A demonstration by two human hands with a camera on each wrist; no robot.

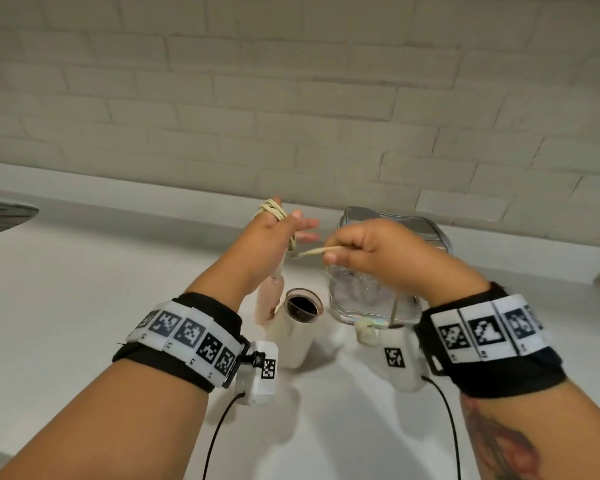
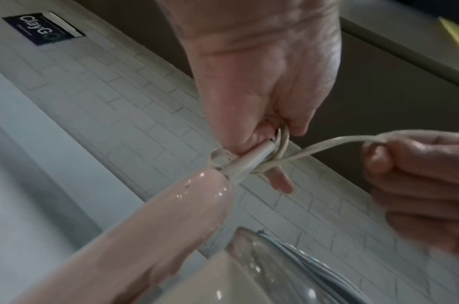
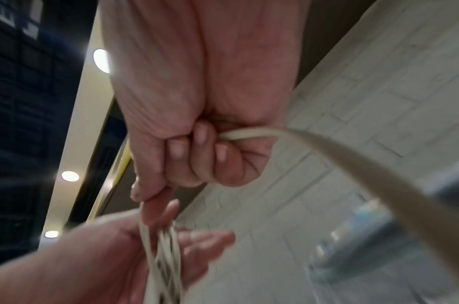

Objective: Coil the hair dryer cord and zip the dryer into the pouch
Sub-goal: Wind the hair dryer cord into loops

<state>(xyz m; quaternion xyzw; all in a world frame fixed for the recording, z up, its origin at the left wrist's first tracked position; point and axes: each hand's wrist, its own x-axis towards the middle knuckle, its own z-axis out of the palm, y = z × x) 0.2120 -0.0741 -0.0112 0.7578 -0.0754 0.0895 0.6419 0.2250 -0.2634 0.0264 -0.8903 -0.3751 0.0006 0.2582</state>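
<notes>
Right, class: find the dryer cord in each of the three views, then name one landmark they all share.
Head: the cord sits at centre, looped on the left hand and stretched to the right hand.
Left wrist: right of centre, running from the dryer to the right hand.
Right wrist: centre, curving to the lower right.
Shared landmark: the brick wall.

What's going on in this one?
A person is coiling a hair dryer's cord. The left hand holds several loops wound round it, gripped close to where the cord leaves the dryer. The right hand is fisted round the free cord, leading it toward the coil. The plug hangs loose near the right wrist, so coiling is unfinished. The clear pouch lies on the counter behind the hands, dryer not yet inside.
</notes>
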